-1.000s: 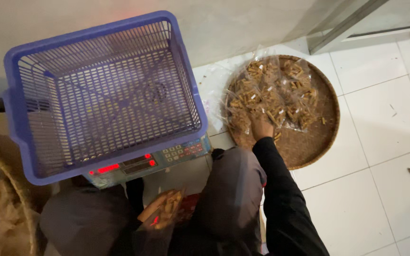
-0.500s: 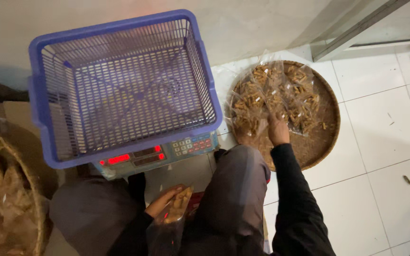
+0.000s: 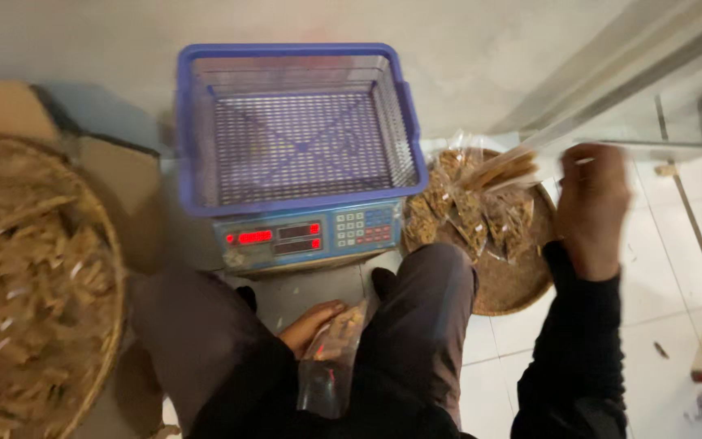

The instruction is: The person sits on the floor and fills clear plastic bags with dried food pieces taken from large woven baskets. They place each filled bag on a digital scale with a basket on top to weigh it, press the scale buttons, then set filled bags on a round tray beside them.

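Clear snack packet (image 3: 504,169) in right hand (image 3: 591,203) grip

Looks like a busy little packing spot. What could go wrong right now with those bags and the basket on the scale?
The right hand lifts a clear bag by one end, so pieces might spill onto the tray. The left hand holds a bag in the lap between the knees; it could slip. The basket overhangs the scale, so a knock might tip it.

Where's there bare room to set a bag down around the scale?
The blue basket on the scale is empty. White floor tiles right of the round tray are bare. That tray's upper part is crowded with bags, and the left basket is full.
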Tool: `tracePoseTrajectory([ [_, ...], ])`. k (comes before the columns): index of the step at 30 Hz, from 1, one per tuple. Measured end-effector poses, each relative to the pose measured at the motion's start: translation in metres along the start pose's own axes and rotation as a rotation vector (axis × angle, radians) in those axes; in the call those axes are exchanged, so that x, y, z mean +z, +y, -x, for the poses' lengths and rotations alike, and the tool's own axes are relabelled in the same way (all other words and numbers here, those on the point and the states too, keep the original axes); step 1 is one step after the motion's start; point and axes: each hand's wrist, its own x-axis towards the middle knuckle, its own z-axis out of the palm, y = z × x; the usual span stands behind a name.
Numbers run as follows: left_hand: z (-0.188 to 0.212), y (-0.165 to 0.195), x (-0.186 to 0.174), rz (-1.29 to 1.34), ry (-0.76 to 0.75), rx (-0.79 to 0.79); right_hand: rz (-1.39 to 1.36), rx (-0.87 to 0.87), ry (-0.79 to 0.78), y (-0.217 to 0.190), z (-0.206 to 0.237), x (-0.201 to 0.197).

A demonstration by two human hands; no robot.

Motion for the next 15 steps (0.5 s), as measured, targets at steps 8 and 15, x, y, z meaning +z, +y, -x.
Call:
tracePoseTrajectory([
  [8, 0.029, 0.017, 0.020, 0.088, -0.008, -0.031, -0.496, -0.164, -0.025, -0.094, -0.078, 0.007],
  [15, 0.032, 0.018, 0.020, 0.041, 0.014, 0.008, -0.364, -0.267, 0.062, -0.159, -0.068, 0.119],
])
